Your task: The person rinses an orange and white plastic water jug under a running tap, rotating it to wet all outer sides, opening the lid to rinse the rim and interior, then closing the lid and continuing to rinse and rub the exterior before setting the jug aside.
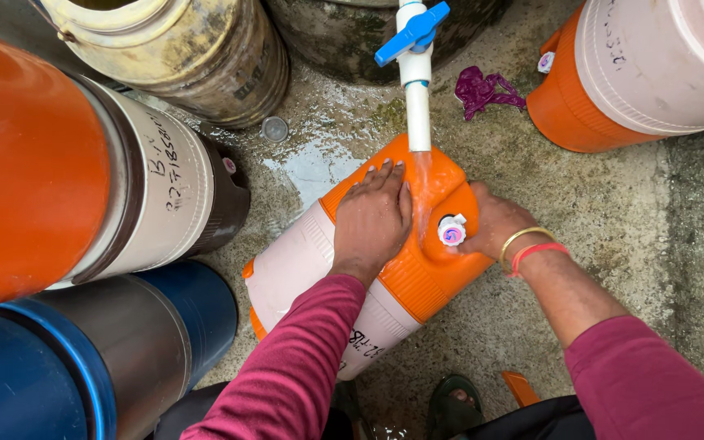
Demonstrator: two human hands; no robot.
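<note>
The floor is rough grey concrete, wet and shining around the tap, with a patch of green growth near the pipe. Large drums crowd the left side: an orange barrel, a blue drum below it, a cream and brown cooler jug lying on its side between them, and a dirty cream barrel at the top. Their contents cannot be seen. At the upper right a second orange and white cooler jug lies tilted.

In the middle, an orange and white water cooler lies on its side on the floor, directly under a white pipe with a blue tap handle; water runs down onto its orange end. The left hand lies flat and spread on the orange part. The right hand, with bangles at the wrist, is closed around the cooler beside its small white spout.

A crumpled purple scrap and a small round metal cap lie on the wet floor.
</note>
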